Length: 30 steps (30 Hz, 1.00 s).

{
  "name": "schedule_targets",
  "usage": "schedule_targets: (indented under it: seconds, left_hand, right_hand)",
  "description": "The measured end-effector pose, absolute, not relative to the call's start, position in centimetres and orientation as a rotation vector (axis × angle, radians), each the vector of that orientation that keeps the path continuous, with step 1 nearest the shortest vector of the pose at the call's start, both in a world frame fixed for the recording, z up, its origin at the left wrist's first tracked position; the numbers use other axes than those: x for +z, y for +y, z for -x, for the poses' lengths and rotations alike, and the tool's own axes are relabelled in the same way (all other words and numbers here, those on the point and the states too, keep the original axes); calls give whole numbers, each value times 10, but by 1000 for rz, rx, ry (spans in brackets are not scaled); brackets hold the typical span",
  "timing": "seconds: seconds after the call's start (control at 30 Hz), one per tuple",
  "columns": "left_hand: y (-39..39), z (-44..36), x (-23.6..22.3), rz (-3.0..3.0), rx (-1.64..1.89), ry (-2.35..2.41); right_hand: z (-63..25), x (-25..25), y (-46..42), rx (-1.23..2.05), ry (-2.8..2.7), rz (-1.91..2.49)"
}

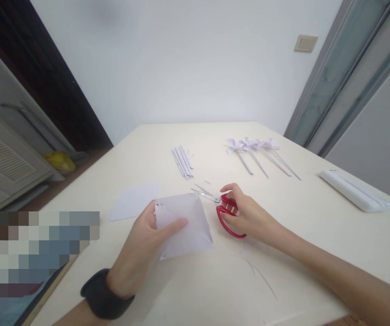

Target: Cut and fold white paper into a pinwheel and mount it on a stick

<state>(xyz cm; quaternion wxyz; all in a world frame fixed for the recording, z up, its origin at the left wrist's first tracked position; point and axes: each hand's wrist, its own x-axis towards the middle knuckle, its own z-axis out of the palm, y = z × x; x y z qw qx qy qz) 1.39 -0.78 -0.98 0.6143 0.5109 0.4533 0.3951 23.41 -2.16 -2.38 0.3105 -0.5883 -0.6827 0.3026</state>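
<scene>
My left hand (154,231) grips a square sheet of white paper (184,240) by its left side, thumb on top. Creases run inward from the sheet's corners, with small marks or holes near some of them. In my right hand (242,210) is a pair of scissors (229,228) with red handles, fingers through the loops. The scissors' blades are slightly apart and point left, at the sheet's upper right corner. Whether the blades touch the paper, I cannot tell. A second white sheet (130,201) lies flat behind my left hand.
Several rolled paper sticks (182,162) lie mid-table. Several paper pinwheels (249,145) on sticks rest at the back right. A white plastic-looking pack (354,190) sits near the right edge. Thin paper strips (261,276) and scraps are scattered in front of my right hand.
</scene>
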Motion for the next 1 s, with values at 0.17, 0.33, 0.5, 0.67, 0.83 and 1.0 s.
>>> schedule_targets:
  seconds: [0.17, 0.33, 0.5, 0.67, 0.83, 1.0]
  left_hand:
    - [-9, -18, -8, -1121, 949, 1106]
    - [-9, -15, -10, -1124, 916, 981]
    - [-10, -11, -11, -1153, 906, 1002]
    - [-9, -11, -12, -1182, 947, 1053]
    - [-6, -8, -18, -1211, 977, 1068]
    - [-5, -7, -22, -1246, 952, 1078]
  right_hand:
    - [-231, -28, -23, 479, -2142, 1581]
    - [-229, -27, -27, 491, -2241, 1506]
    - [-228, -27, -29, 618, -2212, 1470]
    - [-227, -20, -31, 683, -2147, 1396]
    - [-221, -8, -33, 817, -1978, 1300]
    - [-211, -12, -36, 852, -1941, 1295]
